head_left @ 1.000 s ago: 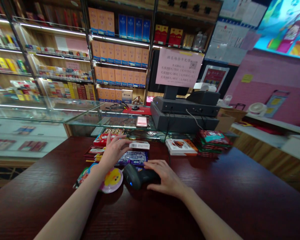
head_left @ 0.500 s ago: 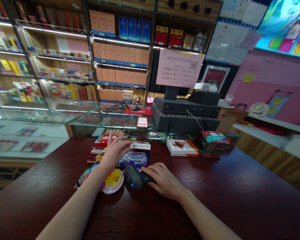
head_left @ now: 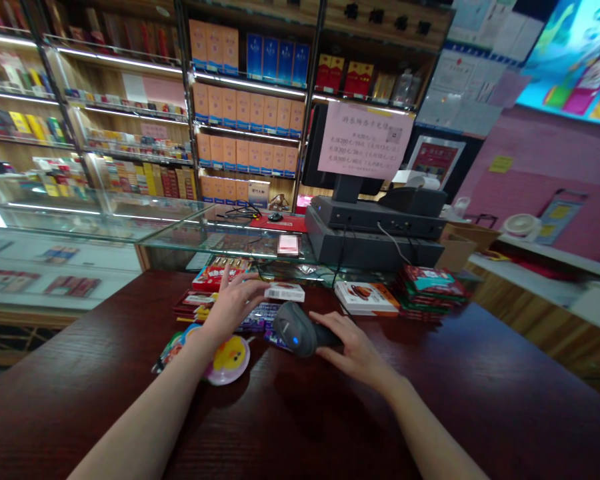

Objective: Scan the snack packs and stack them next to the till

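My left hand [head_left: 234, 305] pinches one end of a small white box [head_left: 286, 293], whose barcode side faces me. In my right hand [head_left: 354, 341] is a black barcode scanner [head_left: 296, 328], gripped by its handle, with a blue light on its head. The scanner's head is just below the box and apart from it. Under and behind my left hand lie purple snack packets [head_left: 265, 317] and a red packet [head_left: 215, 275]. A round pink item with a yellow duck face [head_left: 231, 357] rests by my left forearm, which partly hides it.
A white and orange box [head_left: 365, 298] and a stack of red and green packets [head_left: 433, 288] lie at the right on the dark wooden counter [head_left: 300, 427]. Behind stand a glass case [head_left: 180, 230], a cash register [head_left: 375, 223] with a monitor, and stocked shelves.
My right hand has lifted the barcode scanner up and to the right, tilting its head toward the white box. My left hand holds the box in nearly the same place.
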The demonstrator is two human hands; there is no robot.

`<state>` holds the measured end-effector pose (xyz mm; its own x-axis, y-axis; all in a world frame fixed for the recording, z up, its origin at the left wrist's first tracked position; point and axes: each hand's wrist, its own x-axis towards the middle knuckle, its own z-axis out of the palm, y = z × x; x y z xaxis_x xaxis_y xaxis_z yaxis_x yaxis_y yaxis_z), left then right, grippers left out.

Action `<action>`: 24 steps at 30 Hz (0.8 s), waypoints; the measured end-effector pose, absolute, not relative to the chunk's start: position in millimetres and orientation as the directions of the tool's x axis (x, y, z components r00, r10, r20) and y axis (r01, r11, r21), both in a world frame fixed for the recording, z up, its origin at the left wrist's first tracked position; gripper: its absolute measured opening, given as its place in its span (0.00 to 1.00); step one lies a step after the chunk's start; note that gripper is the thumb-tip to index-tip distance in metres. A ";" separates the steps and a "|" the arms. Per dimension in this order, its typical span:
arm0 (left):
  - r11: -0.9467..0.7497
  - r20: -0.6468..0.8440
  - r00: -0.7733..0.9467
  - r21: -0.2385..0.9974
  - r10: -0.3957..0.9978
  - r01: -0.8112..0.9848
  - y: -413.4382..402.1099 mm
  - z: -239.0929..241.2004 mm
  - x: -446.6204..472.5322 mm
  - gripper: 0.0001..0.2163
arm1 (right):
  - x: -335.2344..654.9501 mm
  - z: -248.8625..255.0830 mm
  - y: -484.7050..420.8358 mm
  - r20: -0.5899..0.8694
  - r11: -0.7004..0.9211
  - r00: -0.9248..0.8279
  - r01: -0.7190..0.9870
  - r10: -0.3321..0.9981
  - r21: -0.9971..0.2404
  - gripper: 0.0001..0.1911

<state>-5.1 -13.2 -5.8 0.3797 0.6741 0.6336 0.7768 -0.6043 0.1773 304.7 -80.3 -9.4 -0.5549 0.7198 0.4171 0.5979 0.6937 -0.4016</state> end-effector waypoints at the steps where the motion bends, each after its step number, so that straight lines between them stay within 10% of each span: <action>1: -0.603 0.635 0.378 0.177 0.673 0.778 -13.5 -5.2 -5.0 0.11 | 306.0 -7.0 -79.8 0.403 0.687 -0.557 0.595 0.727 -0.417 0.28; 24: -0.504 0.725 0.283 0.102 0.628 0.858 -13.0 -5.7 -3.0 0.08 | 300.9 11.0 -84.0 0.300 0.625 -0.552 0.639 0.778 -0.448 0.20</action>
<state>-3.0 -13.0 -5.7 0.2827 0.6282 0.7249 0.8580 -0.5035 0.1017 300.9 -84.0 11.0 -0.5516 0.7784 0.2996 0.6390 0.6252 -0.4481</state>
